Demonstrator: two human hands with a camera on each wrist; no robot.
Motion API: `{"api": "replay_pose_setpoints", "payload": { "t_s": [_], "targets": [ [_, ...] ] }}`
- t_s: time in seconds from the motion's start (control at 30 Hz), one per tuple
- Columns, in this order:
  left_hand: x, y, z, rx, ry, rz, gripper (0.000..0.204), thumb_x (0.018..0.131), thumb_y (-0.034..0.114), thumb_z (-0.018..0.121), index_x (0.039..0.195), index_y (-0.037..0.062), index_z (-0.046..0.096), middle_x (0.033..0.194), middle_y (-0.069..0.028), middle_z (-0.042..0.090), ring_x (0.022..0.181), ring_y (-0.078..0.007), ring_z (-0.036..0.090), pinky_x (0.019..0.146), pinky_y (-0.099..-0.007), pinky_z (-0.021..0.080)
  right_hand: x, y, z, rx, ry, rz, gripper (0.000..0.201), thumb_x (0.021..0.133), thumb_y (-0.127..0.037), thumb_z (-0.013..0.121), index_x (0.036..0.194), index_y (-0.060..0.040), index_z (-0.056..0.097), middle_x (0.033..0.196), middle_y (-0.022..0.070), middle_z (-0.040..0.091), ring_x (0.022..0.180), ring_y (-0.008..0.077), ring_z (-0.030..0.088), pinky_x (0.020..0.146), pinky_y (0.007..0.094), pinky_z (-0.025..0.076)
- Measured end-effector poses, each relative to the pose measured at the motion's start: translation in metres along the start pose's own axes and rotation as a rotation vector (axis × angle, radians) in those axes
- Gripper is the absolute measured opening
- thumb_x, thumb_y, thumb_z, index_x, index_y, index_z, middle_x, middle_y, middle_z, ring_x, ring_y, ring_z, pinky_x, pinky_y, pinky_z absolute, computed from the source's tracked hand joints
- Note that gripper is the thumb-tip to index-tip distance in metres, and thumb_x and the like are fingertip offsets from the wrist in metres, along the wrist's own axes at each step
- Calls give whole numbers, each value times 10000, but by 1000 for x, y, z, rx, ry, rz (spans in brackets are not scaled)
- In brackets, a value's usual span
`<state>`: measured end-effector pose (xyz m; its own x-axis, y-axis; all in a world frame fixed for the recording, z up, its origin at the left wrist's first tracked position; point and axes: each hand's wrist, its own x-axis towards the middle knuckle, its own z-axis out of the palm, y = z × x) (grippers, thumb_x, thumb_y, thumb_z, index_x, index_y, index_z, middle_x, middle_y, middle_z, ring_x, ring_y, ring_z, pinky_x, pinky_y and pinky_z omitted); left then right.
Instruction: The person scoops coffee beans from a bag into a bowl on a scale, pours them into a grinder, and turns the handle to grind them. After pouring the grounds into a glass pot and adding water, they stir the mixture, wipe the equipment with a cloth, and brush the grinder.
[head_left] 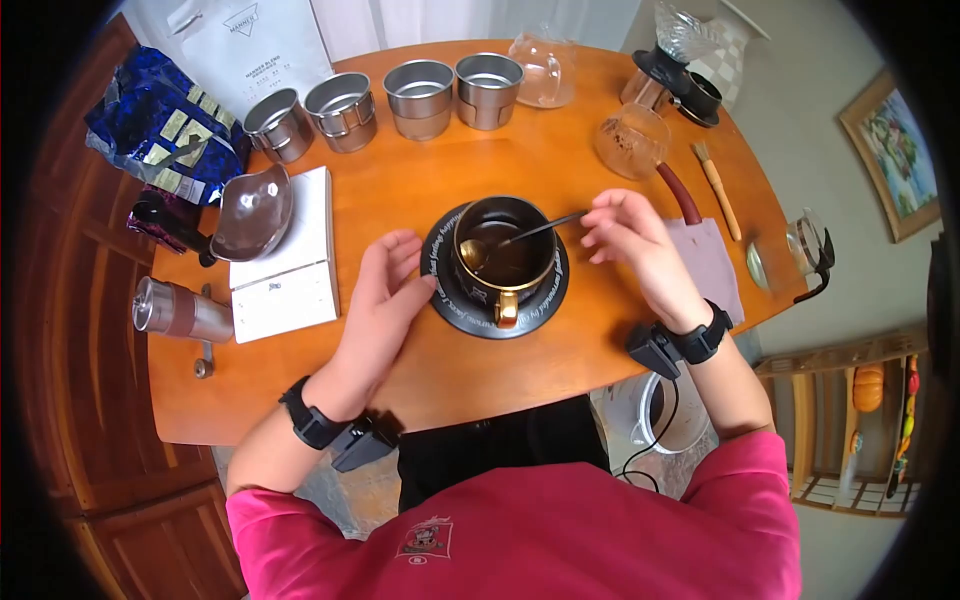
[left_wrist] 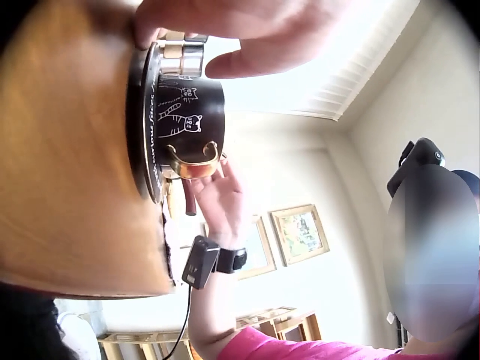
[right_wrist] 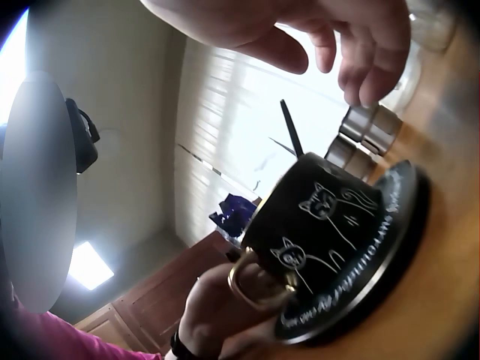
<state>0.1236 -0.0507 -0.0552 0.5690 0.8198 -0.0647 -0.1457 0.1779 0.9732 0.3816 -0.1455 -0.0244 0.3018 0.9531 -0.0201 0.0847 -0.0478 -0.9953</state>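
Note:
A black cup [head_left: 497, 212] with a gold handle and white line-drawn cats [right_wrist: 321, 201] stands on a black saucer [head_left: 447, 303] with white lettering round its rim. A spoon with a black handle [head_left: 543, 228] and gold bowl leans inside the dark interior. To the left, my left hand [head_left: 380, 290] has its thumb at the saucer's edge and its fingers loosely bent. My right hand [head_left: 640, 250] hovers beside the spoon's upper end, fingers loosely curled. In the right wrist view, a gap shows between these fingers and the spoon handle [right_wrist: 290, 126].
Several metal cups [head_left: 420, 98] line the back. At the left are a white scale [head_left: 290, 300], a brown dish [head_left: 250, 212], a hand grinder [head_left: 185, 310] and a blue bag [head_left: 165, 120]. To the right lie a glass server [head_left: 632, 140], a brush [head_left: 718, 190] and a pink cloth [head_left: 705, 260].

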Motion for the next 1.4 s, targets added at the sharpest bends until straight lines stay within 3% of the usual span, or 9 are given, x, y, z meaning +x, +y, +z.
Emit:
{"api": "replay_pose_setpoints", "payload": {
  "t_s": [0.2,0.27,0.3,0.4,0.47,0.93,1.23,1.37,1.4],
  "targets": [
    [19,-3,-19,244,-107,19,453,801,-3,554,1213,-45,370,1111,-125,493,1035,-173,493,880,-273,418,-8,23,3,-138,-171,107,335,861,-53,502,1164,18,378,867,96,531,718,142,580,615,248,494],
    [22,6,-22,309,-131,-146,426,834,-4,519,1233,-37,372,1063,-80,519,907,-118,527,783,-223,442,-7,24,8,-180,-174,79,371,830,-13,524,1171,36,386,850,97,527,704,143,579,597,248,498],
    [23,7,-23,312,-134,-135,426,834,-4,519,1233,-37,372,1063,-80,519,907,-118,527,783,-223,442,-6,25,9,-182,-170,69,371,830,-13,524,1171,36,386,850,97,527,704,143,579,597,248,498],
    [26,1,-25,393,-149,-108,358,817,-19,547,1164,-41,460,940,-30,556,790,-71,528,693,-186,442,-5,31,14,-214,-149,108,370,839,23,506,1199,23,418,845,39,497,687,96,539,575,213,483],
    [28,-1,-25,515,-199,-36,258,778,9,612,1024,-42,554,787,3,558,676,-54,501,652,-187,439,-4,24,15,-268,-197,117,346,840,18,511,1177,30,438,833,34,496,687,92,538,575,213,483],
    [23,3,-11,586,-118,-8,245,760,5,636,994,-31,573,764,-2,576,627,-43,496,604,-186,429,-3,24,12,-154,-222,187,241,843,0,530,1080,27,494,816,22,529,663,68,521,582,196,458],
    [11,1,-2,687,-110,65,530,734,55,641,1221,16,435,955,-94,451,743,-126,459,681,-233,419,-5,23,3,-162,-264,91,340,840,-27,548,1165,16,457,914,60,531,771,103,555,669,230,497],
    [3,10,8,780,-132,50,653,706,77,673,1281,36,368,978,-113,425,790,-151,449,697,-246,418,-10,16,-11,-88,-193,53,337,805,-49,592,1117,17,482,903,91,543,732,134,565,644,257,494],
    [1,12,11,768,-132,21,723,674,89,704,1297,37,341,1005,-129,423,857,-185,443,757,-271,410,-9,8,-20,-159,-174,33,315,803,-55,595,1093,15,495,905,88,545,736,132,565,654,254,489]
  ]
}}
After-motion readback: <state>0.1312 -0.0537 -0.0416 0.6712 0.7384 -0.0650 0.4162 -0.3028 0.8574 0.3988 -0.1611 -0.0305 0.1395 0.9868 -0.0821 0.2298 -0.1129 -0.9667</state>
